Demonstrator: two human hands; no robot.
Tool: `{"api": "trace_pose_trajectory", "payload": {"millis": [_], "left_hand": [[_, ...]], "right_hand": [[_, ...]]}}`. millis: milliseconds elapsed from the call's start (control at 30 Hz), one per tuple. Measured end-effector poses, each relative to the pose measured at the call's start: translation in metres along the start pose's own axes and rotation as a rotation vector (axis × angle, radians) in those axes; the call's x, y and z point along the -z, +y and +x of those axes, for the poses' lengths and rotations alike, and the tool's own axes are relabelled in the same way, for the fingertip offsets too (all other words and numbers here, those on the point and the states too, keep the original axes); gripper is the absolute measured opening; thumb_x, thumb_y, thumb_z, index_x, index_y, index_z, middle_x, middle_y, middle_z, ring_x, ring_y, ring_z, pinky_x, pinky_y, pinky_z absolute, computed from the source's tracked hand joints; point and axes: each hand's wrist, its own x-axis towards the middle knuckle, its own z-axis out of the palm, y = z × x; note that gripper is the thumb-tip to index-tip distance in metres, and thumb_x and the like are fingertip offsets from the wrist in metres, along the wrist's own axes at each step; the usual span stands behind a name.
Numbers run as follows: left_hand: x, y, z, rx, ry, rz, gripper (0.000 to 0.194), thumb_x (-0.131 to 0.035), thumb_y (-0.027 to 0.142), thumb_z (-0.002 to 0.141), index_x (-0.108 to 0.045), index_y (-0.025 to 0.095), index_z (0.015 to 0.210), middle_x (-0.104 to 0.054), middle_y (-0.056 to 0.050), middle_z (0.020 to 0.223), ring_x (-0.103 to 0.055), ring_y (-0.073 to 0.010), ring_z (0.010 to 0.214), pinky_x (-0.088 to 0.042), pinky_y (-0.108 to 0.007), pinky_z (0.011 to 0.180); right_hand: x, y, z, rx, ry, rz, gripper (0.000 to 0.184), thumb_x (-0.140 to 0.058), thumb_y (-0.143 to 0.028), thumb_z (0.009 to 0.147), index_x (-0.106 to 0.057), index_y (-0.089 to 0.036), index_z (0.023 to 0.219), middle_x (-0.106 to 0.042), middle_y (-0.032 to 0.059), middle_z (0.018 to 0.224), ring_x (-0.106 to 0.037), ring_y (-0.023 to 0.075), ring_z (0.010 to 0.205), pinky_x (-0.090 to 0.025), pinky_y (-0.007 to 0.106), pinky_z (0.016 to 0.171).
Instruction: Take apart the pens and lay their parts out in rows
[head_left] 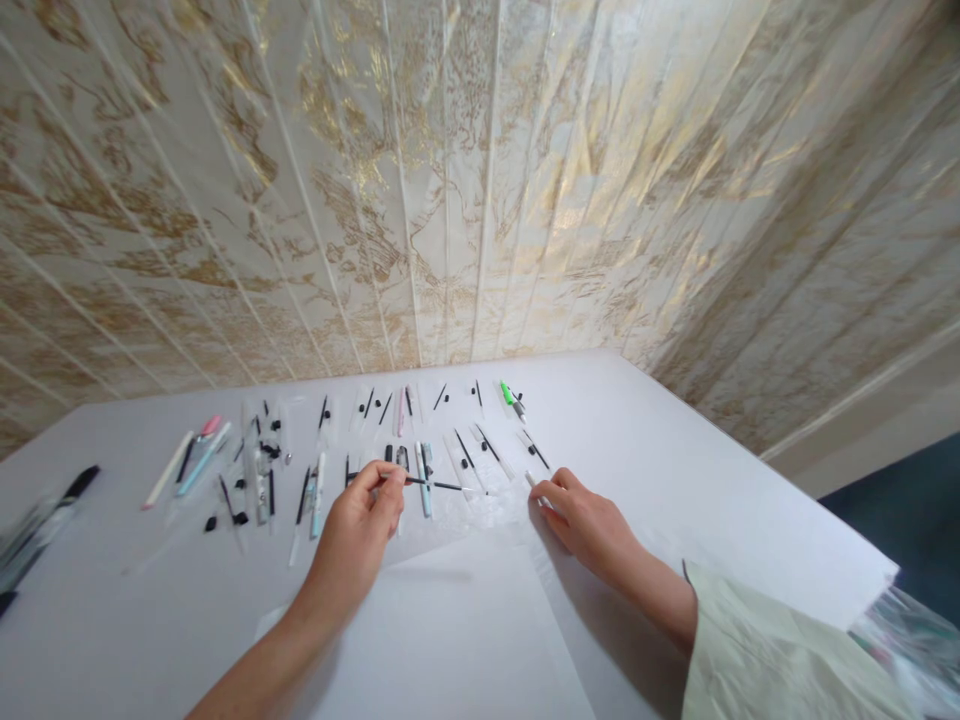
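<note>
A thin black pen refill (439, 485) is pinched between the thumb and fingers of my left hand (367, 515), its pale tip pointing right above the table. My right hand (577, 510) rests low over the table, its fingers closed on a pale pen barrel (534, 487) that they partly hide. Just beyond the hands lie pen parts: a dark refill (465, 452) beside a clear barrel, another dark refill (487, 442), and one more refill (537, 450) with a small black cap. A light-blue pen (424, 485) lies right behind my left hand.
White paper (465, 620) lies in front of me on the white table (712, 500). Several pen parts spread left, with a pink-capped pen (206, 430) among them. A green highlighter (508, 393) is at the back. Clear plastic bags (911, 640) sit at the right edge. Gold-patterned curtain (420, 200) hangs behind.
</note>
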Motion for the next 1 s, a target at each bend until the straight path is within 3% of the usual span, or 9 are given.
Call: {"api": "trace_pose_trajectory", "payload": {"millis": [233,333,433,633,867,1000], "left_hand": [[-0.003,-0.003,-0.005,0.008,-0.055,0.041,0.033,-0.045,0.053,0.087,-0.048,0.021,0.083,-0.032,0.009,0.053,-0.026,-0.0079,0.047,-0.021,-0.019,0.043],[-0.005,-0.002,-0.007,0.011,-0.081,0.066,0.033,-0.044,0.053,0.087,-0.048,0.021,0.082,-0.033,0.008,0.054,-0.027,-0.0081,0.048,-0.021,-0.02,0.044],[-0.008,0.0,-0.01,0.013,-0.09,0.103,0.033,-0.045,0.053,0.087,-0.048,0.02,0.082,-0.034,0.008,0.056,-0.027,-0.0082,0.049,-0.023,-0.02,0.045],[-0.015,0.005,-0.018,0.003,-0.124,0.214,0.034,-0.045,0.053,0.086,-0.051,0.02,0.081,-0.035,0.007,0.057,-0.031,-0.0094,0.052,-0.026,-0.02,0.048],[-0.013,0.008,-0.018,-0.038,-0.087,0.295,0.035,-0.047,0.053,0.084,-0.055,0.019,0.081,-0.033,0.007,0.054,-0.03,-0.0096,0.05,-0.024,-0.021,0.047],[-0.011,0.007,-0.015,-0.009,-0.048,0.283,0.037,-0.045,0.054,0.083,-0.056,0.019,0.085,-0.031,0.008,0.052,-0.026,-0.0093,0.047,-0.02,-0.021,0.044]], "right_hand": [[0.006,0.001,-0.004,0.038,0.092,0.065,0.024,-0.045,-0.024,0.089,-0.061,-0.029,0.106,-0.056,0.0036,0.109,-0.056,0.0089,0.058,-0.04,0.024,0.056],[0.019,-0.013,-0.006,0.086,0.137,0.217,0.022,-0.044,-0.026,0.091,-0.06,-0.026,0.106,-0.058,0.0041,0.104,-0.055,0.009,0.058,-0.044,0.026,0.062],[0.029,-0.035,-0.01,0.154,0.103,0.352,0.019,-0.044,-0.026,0.092,-0.06,-0.025,0.102,-0.059,0.0028,0.096,-0.055,0.0094,0.06,-0.043,0.025,0.063],[0.023,-0.061,-0.013,0.223,0.073,0.399,0.013,-0.05,-0.021,0.089,-0.06,-0.026,0.096,-0.062,-0.001,0.088,-0.054,0.0096,0.063,-0.04,0.023,0.063],[0.019,-0.053,-0.024,0.184,0.023,0.414,0.009,-0.049,-0.013,0.083,-0.054,-0.021,0.082,-0.059,-0.0014,0.081,-0.051,0.0093,0.061,-0.036,0.021,0.059],[0.019,-0.035,-0.034,0.044,0.015,0.347,0.007,-0.048,-0.014,0.082,-0.051,-0.02,0.079,-0.058,0.0004,0.079,-0.051,0.0109,0.062,-0.035,0.022,0.059]]}}
